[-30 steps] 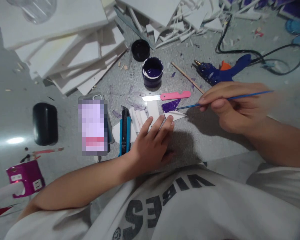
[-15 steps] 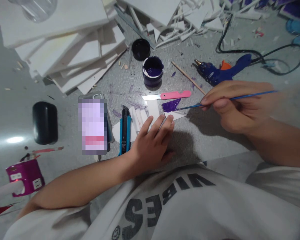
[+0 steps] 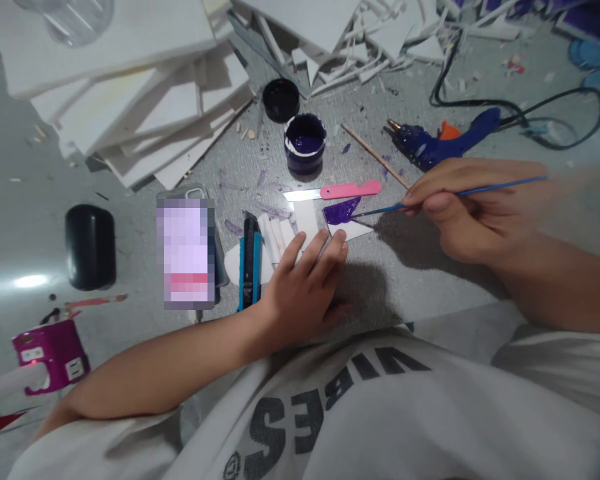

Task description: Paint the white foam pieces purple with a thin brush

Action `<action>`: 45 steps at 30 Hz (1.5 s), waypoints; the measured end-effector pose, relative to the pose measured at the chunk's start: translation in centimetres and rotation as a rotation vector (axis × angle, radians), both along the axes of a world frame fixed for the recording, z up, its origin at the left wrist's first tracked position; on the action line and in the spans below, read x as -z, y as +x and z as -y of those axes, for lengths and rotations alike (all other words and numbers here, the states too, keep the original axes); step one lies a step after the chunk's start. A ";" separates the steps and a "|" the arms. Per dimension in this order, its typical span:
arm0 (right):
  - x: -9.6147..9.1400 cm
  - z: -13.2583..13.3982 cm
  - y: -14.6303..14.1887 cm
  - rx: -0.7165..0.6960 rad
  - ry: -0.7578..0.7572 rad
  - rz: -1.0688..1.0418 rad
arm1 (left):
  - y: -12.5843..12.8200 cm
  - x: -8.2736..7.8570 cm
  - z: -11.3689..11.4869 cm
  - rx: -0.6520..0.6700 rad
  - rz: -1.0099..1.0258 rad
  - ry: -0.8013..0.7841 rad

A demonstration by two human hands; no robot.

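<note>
**Head view**

1. My right hand (image 3: 463,210), at 3 o'clock in the frame. The fingers (image 3: 423,192) are pressed together, pinching a thin blue paintbrush (image 3: 480,189) low on its shaft. The bristle end points to 9 o'clock and meets the foam piece.
2. Foam piece (image 3: 353,231): small, white and wedge-shaped, flat on the grey surface (image 3: 430,287) just above frame centre. Its 12 o'clock half carries purple paint (image 3: 341,211); its 6 o'clock half is bare.
3. My left hand (image 3: 305,290), at 7 o'clock of the piece. The fingers (image 3: 336,248) are spread and laid flat, with the tips on the piece's near edge and on the white offcuts (image 3: 279,240) beside it.
4. Pink-handled blade (image 3: 347,191), along the piece's 12 o'clock side. I cannot tell whether they touch.
5. Open paint pot (image 3: 305,142), at 11 o'clock of the piece, with its lid (image 3: 281,100) beyond.
6. Blue cutter (image 3: 251,263), at 9 o'clock of my left fingertips.
7. Glue gun (image 3: 443,143), at 12 o'clock of my right hand, with its cable trailing off.
8. Stacked foam boards (image 3: 130,100), at 10 o'clock in the frame.

**Hazards, as I judge them**

- My left fingertips sit close to the painted half, so a slip toward 12 o'clock would probably smear it.
- The piece looks light. If my hold eases, the drag of the brush could skate it sideways.
- A stroke that overruns the edge would put paint on the blade or the surface.
</note>
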State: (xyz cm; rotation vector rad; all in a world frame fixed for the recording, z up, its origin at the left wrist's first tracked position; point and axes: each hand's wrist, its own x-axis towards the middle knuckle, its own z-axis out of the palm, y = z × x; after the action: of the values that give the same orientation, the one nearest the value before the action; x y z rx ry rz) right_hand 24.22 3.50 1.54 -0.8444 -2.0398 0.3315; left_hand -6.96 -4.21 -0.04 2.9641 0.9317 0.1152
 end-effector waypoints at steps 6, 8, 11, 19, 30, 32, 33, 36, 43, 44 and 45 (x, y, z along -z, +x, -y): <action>-0.1 -0.1 0.5 0.127 0.022 -0.024 | 0.3 0.0 0.1 0.002 -0.013 -0.007; 0.0 -0.1 0.3 0.092 0.012 -0.047 | 0.3 0.0 0.1 0.001 -0.019 -0.019; 0.0 0.1 0.0 0.042 -0.006 -0.006 | 0.2 0.0 0.0 0.000 -0.016 -0.021; -0.6 0.9 -0.1 0.213 -0.044 -0.003 | 0.0 -0.1 0.0 -0.008 -0.010 -0.043; 0.1 0.8 -0.9 -0.076 -0.126 0.010 | 0.0 -0.2 -0.1 -0.005 -0.023 -0.047; 0.0 0.7 -0.8 -0.055 -0.106 0.011 | 0.0 -0.2 0.0 -0.002 -0.013 -0.051; 0.0 0.6 -0.8 -0.049 -0.095 -0.004 | 0.1 -0.2 0.0 0.000 -0.009 -0.052; 0.0 0.5 -0.9 -0.077 -0.081 -0.048 | 0.1 -0.3 0.0 -0.005 -0.005 -0.051; 0.0 0.5 -1.1 -0.069 -0.045 0.019 | 0.1 -0.5 0.0 -0.010 -0.025 -0.096; 0.1 0.5 -1.1 -0.054 -0.040 -0.001 | 0.1 -0.5 0.0 -0.010 -0.026 -0.095; 0.1 0.5 -1.0 -0.050 -0.045 -0.023 | 0.2 -0.5 0.0 -0.010 -0.026 -0.091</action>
State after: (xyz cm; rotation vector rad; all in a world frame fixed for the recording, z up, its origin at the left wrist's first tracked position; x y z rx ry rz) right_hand 23.18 3.02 1.48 -0.8139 -2.0413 0.4147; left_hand -6.80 -4.18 0.41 2.8850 0.9279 0.0333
